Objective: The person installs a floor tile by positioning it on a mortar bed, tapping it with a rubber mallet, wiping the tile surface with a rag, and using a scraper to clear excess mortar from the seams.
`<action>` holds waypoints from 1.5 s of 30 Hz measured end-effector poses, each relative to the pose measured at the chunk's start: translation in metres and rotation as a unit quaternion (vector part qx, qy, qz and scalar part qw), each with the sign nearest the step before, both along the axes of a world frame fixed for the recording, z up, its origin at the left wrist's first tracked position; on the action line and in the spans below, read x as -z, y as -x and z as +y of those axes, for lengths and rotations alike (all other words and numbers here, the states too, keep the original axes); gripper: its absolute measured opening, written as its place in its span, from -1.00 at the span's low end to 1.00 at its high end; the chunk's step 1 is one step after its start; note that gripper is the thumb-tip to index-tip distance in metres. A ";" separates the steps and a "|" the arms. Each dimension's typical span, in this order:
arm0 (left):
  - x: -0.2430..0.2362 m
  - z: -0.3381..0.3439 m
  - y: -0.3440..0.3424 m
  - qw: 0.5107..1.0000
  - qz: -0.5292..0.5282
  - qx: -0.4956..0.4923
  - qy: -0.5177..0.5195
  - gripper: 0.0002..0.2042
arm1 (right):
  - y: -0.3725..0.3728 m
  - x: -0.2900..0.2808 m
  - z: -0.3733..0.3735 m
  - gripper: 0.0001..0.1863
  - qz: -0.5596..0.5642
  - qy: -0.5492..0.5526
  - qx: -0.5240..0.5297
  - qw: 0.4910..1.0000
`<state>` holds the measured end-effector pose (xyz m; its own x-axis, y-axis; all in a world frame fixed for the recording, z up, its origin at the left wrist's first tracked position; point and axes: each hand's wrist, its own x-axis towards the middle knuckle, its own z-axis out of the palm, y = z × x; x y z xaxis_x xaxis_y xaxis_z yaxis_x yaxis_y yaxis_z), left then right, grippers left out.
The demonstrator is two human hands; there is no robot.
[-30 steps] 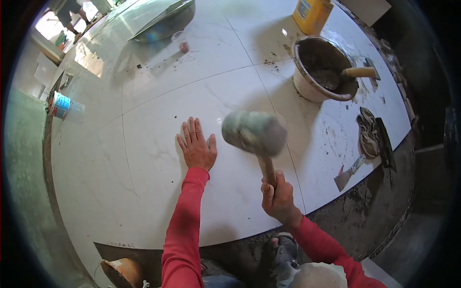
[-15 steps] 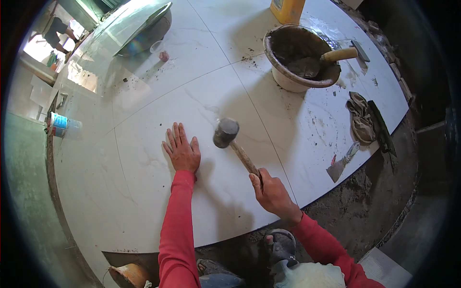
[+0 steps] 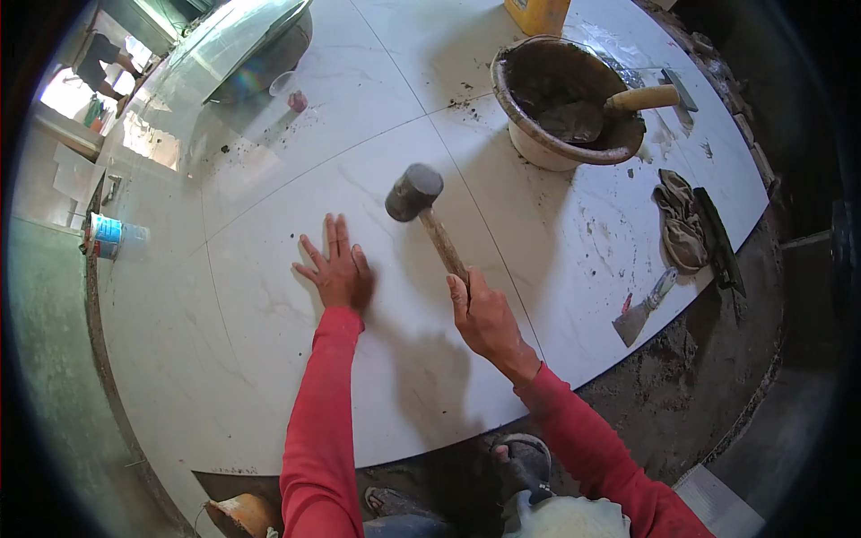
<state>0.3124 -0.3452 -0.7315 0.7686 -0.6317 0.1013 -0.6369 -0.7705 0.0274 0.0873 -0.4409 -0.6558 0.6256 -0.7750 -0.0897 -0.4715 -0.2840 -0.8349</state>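
Note:
My left hand (image 3: 339, 273) lies on a large white tile (image 3: 247, 359) with its fingers spread. My right hand (image 3: 484, 318) grips the wooden handle of a rubber mallet (image 3: 413, 191), whose dark head is above the tile, just to the upper right of my left fingertips. Farther right are a mortar bucket (image 3: 534, 130) with a wooden-handled tool (image 3: 646, 99) in it, a scraper (image 3: 639, 316), a crumpled cloth (image 3: 679, 220) and a long black tool (image 3: 717, 242).
A yellow jug (image 3: 535, 13), large basin (image 3: 269, 58) and small cup (image 3: 285, 82) sit farther back. A container (image 3: 106, 231) stands by the left wall. A person's legs (image 3: 103, 67) show upper left. An orange bucket (image 3: 242, 513) is low left. Dark mortar bed (image 3: 708, 368) borders the tiles.
The mallet and my right hand have moved up the picture and slightly left over the last half second. My left hand has shifted a little leftward, and the view has shifted.

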 end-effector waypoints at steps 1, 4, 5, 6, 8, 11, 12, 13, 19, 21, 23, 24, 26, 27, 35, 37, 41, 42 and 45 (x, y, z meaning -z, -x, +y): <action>-0.002 -0.007 -0.004 1.000 -0.007 0.025 -0.002 -0.38 | 0.001 0.004 -0.002 -0.69 0.015 -0.011 -0.013 1.000; -0.003 -0.018 -0.015 0.999 0.000 0.049 0.005 -0.40 | -0.001 0.005 0.003 -0.70 0.012 -0.011 -0.019 1.000; 0.000 -0.015 -0.017 0.999 0.002 0.048 0.022 -0.40 | -0.003 0.006 0.007 -0.70 -0.010 0.004 -0.012 1.000; 0.000 -0.016 -0.018 0.998 0.004 0.049 0.042 -0.40 | -0.004 0.007 0.009 -0.70 -0.008 0.002 -0.010 1.000; 0.002 -0.021 -0.016 0.998 0.015 0.044 0.040 -0.40 | -0.006 0.010 0.014 -0.70 -0.086 0.060 0.024 0.994; -0.001 -0.030 -0.011 0.998 0.022 0.034 0.037 -0.41 | -0.013 0.023 -0.005 -0.70 0.032 0.072 -0.007 0.997; -0.001 -0.027 -0.014 0.999 0.022 0.030 0.026 -0.41 | -0.020 0.013 -0.006 -0.70 0.028 0.068 -0.006 0.997; 0.000 -0.023 -0.016 0.999 0.021 0.030 0.023 -0.41 | -0.025 -0.006 -0.008 -0.70 0.004 0.049 -0.003 0.999; -0.001 -0.019 -0.023 0.998 0.039 0.031 0.036 -0.40 | -0.023 -0.022 -0.005 -0.67 -0.053 0.005 -0.001 0.999; -0.002 -0.022 -0.021 0.998 0.049 0.030 0.037 -0.40 | -0.018 -0.009 0.002 -0.66 -0.085 0.005 -0.001 0.996; -0.007 -0.028 -0.016 0.997 0.054 0.035 0.036 -0.40 | -0.013 0.025 0.000 -0.67 0.060 0.035 -0.023 0.997; -0.006 -0.029 -0.015 0.997 0.058 0.036 0.035 -0.40 | -0.015 0.020 -0.003 -0.67 0.060 0.036 -0.024 0.997; -0.001 -0.029 -0.014 0.997 0.058 0.037 0.037 -0.39 | -0.018 0.006 -0.011 -0.70 -0.058 -0.034 -0.004 0.998; -0.003 -0.028 -0.018 0.997 0.053 0.038 0.035 -0.38 | -0.015 0.005 -0.009 -0.70 -0.062 -0.035 -0.002 0.997; 0.005 -0.143 -0.040 0.999 0.022 0.033 0.014 -0.33 | 0.056 0.057 0.037 -0.74 -0.137 -0.178 0.012 0.974; 0.005 -0.179 -0.039 0.995 0.017 0.091 0.023 -0.31 | 0.056 0.057 0.038 -0.74 -0.152 -0.194 0.022 0.969; 0.003 -0.224 -0.032 0.991 0.040 0.123 0.021 -0.30 | 0.056 0.060 0.045 -0.63 -0.185 -0.202 0.059 0.960; 0.005 -0.228 -0.031 0.992 0.041 0.120 0.018 -0.30 | 0.056 0.060 0.047 -0.63 -0.184 -0.205 0.057 0.960; 0.004 -0.237 -0.017 0.973 0.026 0.226 0.035 -0.32 | 0.056 0.061 0.050 -0.62 -0.211 -0.247 0.085 0.942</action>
